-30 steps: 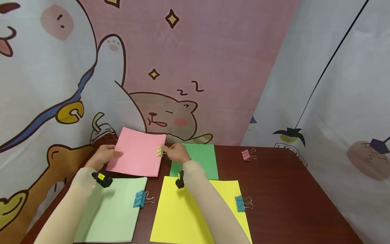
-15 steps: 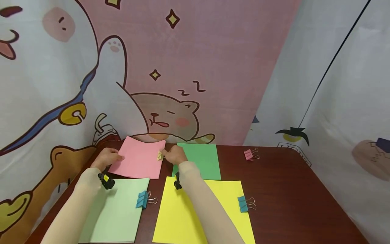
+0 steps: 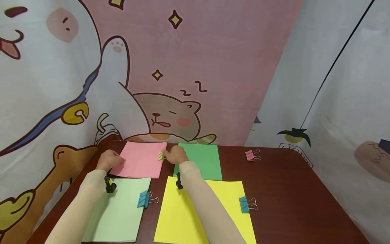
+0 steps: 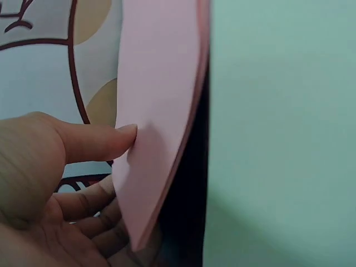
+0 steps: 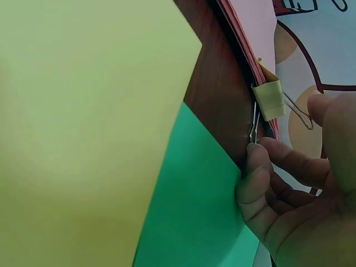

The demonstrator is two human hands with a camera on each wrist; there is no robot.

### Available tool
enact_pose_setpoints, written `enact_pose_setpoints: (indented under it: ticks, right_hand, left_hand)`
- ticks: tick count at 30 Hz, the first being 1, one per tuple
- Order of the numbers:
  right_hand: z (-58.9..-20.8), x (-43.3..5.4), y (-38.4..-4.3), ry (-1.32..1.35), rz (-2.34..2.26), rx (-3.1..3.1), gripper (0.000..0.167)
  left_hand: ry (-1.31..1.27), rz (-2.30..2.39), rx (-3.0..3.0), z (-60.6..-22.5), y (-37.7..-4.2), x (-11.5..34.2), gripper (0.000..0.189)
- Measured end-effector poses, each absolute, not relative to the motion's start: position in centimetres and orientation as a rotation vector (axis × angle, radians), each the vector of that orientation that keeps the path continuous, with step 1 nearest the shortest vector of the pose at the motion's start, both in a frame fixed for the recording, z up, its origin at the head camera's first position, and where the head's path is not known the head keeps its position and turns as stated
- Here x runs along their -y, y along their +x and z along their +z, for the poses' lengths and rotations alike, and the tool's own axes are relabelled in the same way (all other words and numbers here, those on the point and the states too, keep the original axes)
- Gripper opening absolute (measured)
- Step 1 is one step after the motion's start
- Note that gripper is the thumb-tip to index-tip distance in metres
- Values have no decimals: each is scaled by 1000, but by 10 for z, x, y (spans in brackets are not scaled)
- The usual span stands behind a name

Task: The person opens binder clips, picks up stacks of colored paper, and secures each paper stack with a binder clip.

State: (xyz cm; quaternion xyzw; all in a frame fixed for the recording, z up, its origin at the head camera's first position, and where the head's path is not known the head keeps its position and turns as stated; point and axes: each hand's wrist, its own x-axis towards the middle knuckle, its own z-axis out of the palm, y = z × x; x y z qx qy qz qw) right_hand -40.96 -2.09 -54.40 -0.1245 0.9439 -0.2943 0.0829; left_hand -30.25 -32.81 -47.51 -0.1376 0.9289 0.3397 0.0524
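At the back left of the table, a stack of pink paper (image 3: 140, 159) lies nearly level between both hands. My left hand (image 3: 109, 160) pinches its left edge; in the left wrist view the thumb (image 4: 105, 142) presses on top, with the other fingers below and partly hidden by the paper. On the opposite edge sits a yellow binder clip (image 5: 270, 100), biting the stack. The right hand (image 3: 176, 155) holds this clip by its wire handles, fingertips at the lower handle and the thumb beside the upper one.
A green paper stack (image 3: 204, 162) lies right of the pink one. Nearer are a pale green stack (image 3: 122, 210) and a yellow stack (image 3: 182, 213), with blue binder clips (image 3: 144, 199) on their right edges. A pink binder clip (image 3: 252, 155) lies at the back right. A printed curtain (image 3: 228, 67) hangs behind.
The pink stack has come down from a raised, tilted pose to nearly flat on the table. Both hands have stayed on it, the left at its edge and the right at the clip.
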Motion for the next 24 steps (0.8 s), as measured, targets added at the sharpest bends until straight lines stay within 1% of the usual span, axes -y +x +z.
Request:
enact_pose_setpoints:
  ticks: [4,6,9,11,13,15,17,20,24]
  right_hand:
    - [-543,14,-413,-391,-893,-2762,71]
    - [-537,10,-408,-380,-905,-2754,65]
    - [-505,3,-382,-355,-939,-2750,52]
    - [-480,-3,-361,-348,-967,-2741,49]
    - [-458,-10,-344,-354,-977,-2732,54]
    - [-451,-17,-338,-381,-972,-2741,58]
    - [-446,-24,-336,-419,-952,-2750,58]
    - [-440,-37,-336,-471,-943,-2757,58]
    - [-434,-53,-339,-512,-944,-2780,60]
  left_hand:
    - [-409,897,-2858,-472,-300,322,35]
    - [-389,840,-2861,-468,-298,319,39]
    - [-360,784,-2881,-464,-295,314,47]
    - [-340,769,-2916,-465,-294,313,56]
    - [-315,785,-2928,-464,-293,311,66]
    - [-294,818,-2935,-463,-291,308,75]
    - [-267,871,-2922,-459,-286,304,82]
    - [-200,938,-2938,-457,-284,299,87]
    - [-109,1035,-2962,-456,-287,293,87]
